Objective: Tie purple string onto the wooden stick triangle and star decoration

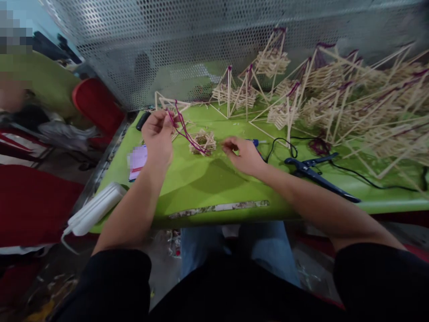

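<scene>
Two bare hands work above a green table (pixel 214 188), set on either side of a small basket of stacked wooden sticks (pixel 210 144). The basket rests on the tabletop between them, to the right of the left fingers and just beside the right fingertips, apart from both. Left hand (pixel 158 129): raised, the thumb and fingers pinched on a purple string (pixel 188 136), whose strands slant down from the grip to the basket and cross its nearer side. Right hand (pixel 244 155): held low, the fingers loosely curled with their tips toward the basket; whether they pinch anything cannot be told.

Beyond the left hand, pale sticks joined at angles (pixel 164 99) stand near a small black object (pixel 143 121); nearer the left forearm lie a phone (pixel 138 162) and a white power strip (pixel 97 208). On the right side are a black plier-like tool (pixel 315 173), a black cord (pixel 372 177) and a tangle of purple thread (pixel 319 146). Numerous similar baskets, hung within stick frames (pixel 284 114), crowd the far right of the table. Behind rises a perforated metal panel (pixel 187 49); at the left, another person in olive clothing (pixel 50 85) sits near a red chair (pixel 97 103).
</scene>
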`<action>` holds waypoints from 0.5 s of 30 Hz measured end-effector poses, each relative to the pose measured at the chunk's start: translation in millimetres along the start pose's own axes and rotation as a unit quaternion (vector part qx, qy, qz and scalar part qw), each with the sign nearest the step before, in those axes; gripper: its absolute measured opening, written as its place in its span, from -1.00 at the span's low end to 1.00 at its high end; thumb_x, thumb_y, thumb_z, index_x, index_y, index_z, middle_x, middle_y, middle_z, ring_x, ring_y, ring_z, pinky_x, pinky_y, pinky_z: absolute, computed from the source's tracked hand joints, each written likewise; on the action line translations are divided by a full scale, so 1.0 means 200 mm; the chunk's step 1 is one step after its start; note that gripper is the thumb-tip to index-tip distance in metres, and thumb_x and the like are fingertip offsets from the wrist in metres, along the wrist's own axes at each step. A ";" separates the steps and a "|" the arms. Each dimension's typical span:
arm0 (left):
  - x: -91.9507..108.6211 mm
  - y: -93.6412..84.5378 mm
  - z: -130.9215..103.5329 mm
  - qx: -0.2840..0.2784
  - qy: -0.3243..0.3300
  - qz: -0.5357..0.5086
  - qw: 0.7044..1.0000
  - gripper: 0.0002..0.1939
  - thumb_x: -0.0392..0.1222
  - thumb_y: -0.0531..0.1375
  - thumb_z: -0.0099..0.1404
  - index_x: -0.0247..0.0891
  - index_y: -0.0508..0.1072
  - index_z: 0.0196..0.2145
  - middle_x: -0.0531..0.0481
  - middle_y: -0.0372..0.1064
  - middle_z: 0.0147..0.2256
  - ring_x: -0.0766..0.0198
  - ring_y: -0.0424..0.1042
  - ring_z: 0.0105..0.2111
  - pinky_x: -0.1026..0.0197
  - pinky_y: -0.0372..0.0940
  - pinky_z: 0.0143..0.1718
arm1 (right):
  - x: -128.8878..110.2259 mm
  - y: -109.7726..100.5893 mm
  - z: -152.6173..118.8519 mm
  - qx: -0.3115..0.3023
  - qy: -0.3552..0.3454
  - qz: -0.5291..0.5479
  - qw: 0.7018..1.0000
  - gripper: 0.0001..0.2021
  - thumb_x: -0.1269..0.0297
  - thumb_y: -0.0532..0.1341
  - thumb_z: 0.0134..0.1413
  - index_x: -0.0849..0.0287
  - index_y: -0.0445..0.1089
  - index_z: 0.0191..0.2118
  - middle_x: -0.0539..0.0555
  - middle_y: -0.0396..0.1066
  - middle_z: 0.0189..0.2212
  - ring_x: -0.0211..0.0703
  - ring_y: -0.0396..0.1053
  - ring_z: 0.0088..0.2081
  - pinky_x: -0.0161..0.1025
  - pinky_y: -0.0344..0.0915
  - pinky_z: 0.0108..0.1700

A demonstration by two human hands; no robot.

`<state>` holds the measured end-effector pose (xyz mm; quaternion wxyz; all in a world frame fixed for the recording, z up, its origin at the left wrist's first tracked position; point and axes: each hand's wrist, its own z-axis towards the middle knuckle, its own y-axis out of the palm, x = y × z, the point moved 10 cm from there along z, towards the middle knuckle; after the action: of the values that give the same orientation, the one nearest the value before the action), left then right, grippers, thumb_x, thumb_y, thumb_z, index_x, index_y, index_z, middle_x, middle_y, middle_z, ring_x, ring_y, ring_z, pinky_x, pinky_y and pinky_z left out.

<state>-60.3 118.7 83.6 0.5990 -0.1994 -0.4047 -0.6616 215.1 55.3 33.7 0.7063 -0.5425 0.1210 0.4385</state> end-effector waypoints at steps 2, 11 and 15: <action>0.02 0.00 0.03 -0.011 0.010 -0.021 1.000 -0.51 0.19 0.63 0.28 -0.18 0.54 -0.21 0.11 0.59 -0.28 0.43 0.45 -0.40 0.25 0.26 -0.37 | 0.00 0.09 0.05 -0.065 0.008 -0.109 0.992 -0.58 0.29 0.15 0.52 0.18 0.51 0.34 0.24 0.72 0.07 0.04 0.66 -0.07 -0.06 0.53 -0.01; 0.10 0.15 -0.05 -0.128 -0.064 -0.151 0.978 -0.52 0.15 0.66 0.24 -0.17 0.57 -0.22 0.11 0.61 -0.29 0.39 0.58 -0.41 0.33 0.48 -0.42 | -0.11 0.38 0.26 -0.192 0.004 -0.300 0.935 -0.57 0.00 0.19 0.56 0.17 0.55 0.26 0.33 0.72 -0.15 0.20 0.65 -0.22 -0.04 0.41 -0.17; 0.15 0.23 -0.11 -0.203 -0.094 -0.156 0.962 -0.64 0.12 0.59 0.38 -0.17 0.62 -0.19 0.08 0.63 -0.33 0.40 0.56 -0.50 0.36 0.48 -0.47 | -0.13 0.40 0.25 -0.189 -0.007 -0.329 0.925 -0.54 0.00 0.16 0.56 0.18 0.47 0.32 0.28 0.71 -0.17 0.15 0.61 -0.25 -0.09 0.32 -0.21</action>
<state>-18.2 84.5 107.3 0.3944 -0.3129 -0.3422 -0.7934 125.3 87.9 16.9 0.6958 -0.6723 -0.1548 0.2000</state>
